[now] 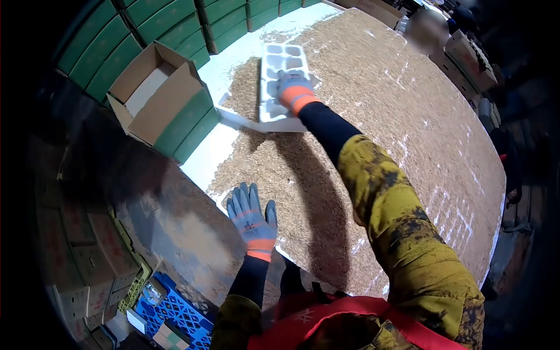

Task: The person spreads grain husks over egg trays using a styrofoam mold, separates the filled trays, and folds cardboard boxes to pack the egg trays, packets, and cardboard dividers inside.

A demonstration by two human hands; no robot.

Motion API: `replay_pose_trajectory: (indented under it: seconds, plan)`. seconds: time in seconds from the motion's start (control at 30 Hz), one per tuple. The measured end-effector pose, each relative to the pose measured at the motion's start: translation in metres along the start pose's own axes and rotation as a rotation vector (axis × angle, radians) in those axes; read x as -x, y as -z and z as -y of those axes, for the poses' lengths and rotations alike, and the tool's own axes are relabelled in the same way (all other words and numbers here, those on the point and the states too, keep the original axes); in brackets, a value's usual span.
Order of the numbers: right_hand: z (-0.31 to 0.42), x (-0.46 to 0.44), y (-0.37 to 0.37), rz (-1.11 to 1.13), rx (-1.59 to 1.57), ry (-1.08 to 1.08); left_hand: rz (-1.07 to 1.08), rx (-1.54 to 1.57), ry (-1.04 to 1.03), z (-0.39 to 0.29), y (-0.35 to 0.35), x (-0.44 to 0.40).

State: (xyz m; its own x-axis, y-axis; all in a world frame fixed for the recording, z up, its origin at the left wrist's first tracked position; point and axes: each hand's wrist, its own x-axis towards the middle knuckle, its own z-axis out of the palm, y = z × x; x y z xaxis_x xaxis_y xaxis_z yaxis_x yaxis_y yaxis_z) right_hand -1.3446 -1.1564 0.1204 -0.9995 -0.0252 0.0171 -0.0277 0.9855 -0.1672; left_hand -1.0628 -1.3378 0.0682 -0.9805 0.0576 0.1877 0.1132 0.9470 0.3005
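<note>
A white foam tray (pixel 284 51) with rows of rounded hollows lies toward the far side of the table, on brown sawdust-like material (pixel 385 134). My right hand (pixel 293 87), in a grey glove with an orange cuff, reaches over the tray and grips it, the fingertips partly hidden in a hollow. Along the tray's near end runs a white strip (pixel 251 123). My left hand (pixel 249 219), gloved alike, is open with fingers spread, over the sawdust at the table's near left edge; it holds nothing.
An open cardboard box (pixel 169 108) sits at the table's left edge, before stacked green boxes (pixel 169 29). Cartons (pixel 87 262) and a blue plastic pallet (pixel 175 312) are at the lower left. A person (pixel 427 32) is at the far right, near more cartons (pixel 469 61).
</note>
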Motion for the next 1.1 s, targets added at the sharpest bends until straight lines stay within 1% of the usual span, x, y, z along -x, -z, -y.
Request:
replay_pose_trajectory:
  seconds: [0.03, 0.07, 0.13, 0.23, 0.27, 0.33, 0.4, 0.47, 0.53, 0.6, 0.67, 0.73, 0.8, 0.83, 0.87, 0.93, 0.97, 1.0, 1.03, 1.07, 1.1]
  plan:
    - [-0.005, 0.007, 0.010, -0.043, -0.039, -0.002, 0.004, 0.000, 0.003, 0.000, 0.000, -0.001]
    - [-0.010, 0.002, 0.014, -0.012, -0.022, -0.005, 0.010, -0.001, 0.006, 0.001, -0.001, -0.001]
    - [-0.012, 0.001, 0.014, -0.132, -0.083, 0.015, 0.009, 0.028, -0.004, 0.004, -0.001, -0.001]
    - [-0.014, 0.005, 0.025, -0.150, -0.185, -0.032, 0.005, 0.149, -0.031, 0.013, 0.005, -0.007]
    - [-0.018, 0.013, 0.031, -0.109, -0.188, -0.119, -0.048, 0.192, -0.026, 0.017, 0.006, -0.016]
    - [-0.045, 0.047, 0.031, -0.119, -0.175, -0.141, -0.143, 0.284, -0.024, 0.024, 0.008, -0.050]
    - [-0.067, 0.101, 0.040, -0.116, -0.154, -0.192, -0.272, 0.283, -0.156, 0.023, 0.018, -0.096]
    - [-0.100, 0.151, 0.033, -0.229, -0.157, -0.188, -0.333, 0.270, -0.256, 0.018, 0.017, -0.150]
    - [-0.116, 0.196, 0.029, -0.213, -0.145, -0.252, -0.360, 0.279, -0.292, 0.011, 0.004, -0.198]
    - [-0.129, 0.225, 0.021, -0.068, -0.154, -0.369, -0.275, 0.199, -0.235, 0.019, -0.031, -0.249]
    - [-0.134, 0.239, 0.015, -0.234, -0.177, -0.319, -0.241, 0.138, -0.158, 0.024, -0.055, -0.292]
    - [-0.140, 0.241, 0.012, -0.223, -0.235, -0.337, -0.263, 0.070, -0.114, 0.023, -0.073, -0.329]
    - [-0.137, 0.237, 0.016, -0.191, -0.242, -0.372, -0.135, -0.027, -0.017, 0.020, -0.077, -0.359]
    - [-0.135, 0.235, 0.014, -0.235, -0.181, -0.346, -0.165, -0.071, 0.015, 0.024, -0.088, -0.374]
    - [-0.131, 0.233, 0.016, -0.199, -0.168, -0.362, -0.098, -0.072, 0.038, 0.033, -0.096, -0.391]
    - [-0.130, 0.232, 0.011, -0.233, -0.117, -0.351, 0.017, 0.266, 0.111, 0.068, -0.138, -0.433]
    - [-0.127, 0.228, 0.020, -0.164, -0.153, -0.404, 0.087, 0.386, -0.004, 0.072, -0.144, -0.441]
    - [-0.124, 0.228, 0.022, -0.159, -0.188, -0.416, 0.177, 0.492, -0.103, 0.083, -0.150, -0.434]
    - [-0.120, 0.230, 0.023, -0.147, -0.231, -0.423, 0.116, 0.513, -0.140, 0.079, -0.148, -0.424]
    - [-0.122, 0.225, 0.025, -0.165, -0.265, -0.422, 0.166, 0.523, -0.139, 0.071, -0.142, -0.416]
    - [-0.122, 0.225, 0.021, -0.138, -0.186, -0.438, 0.177, 0.614, -0.137, 0.054, -0.145, -0.416]
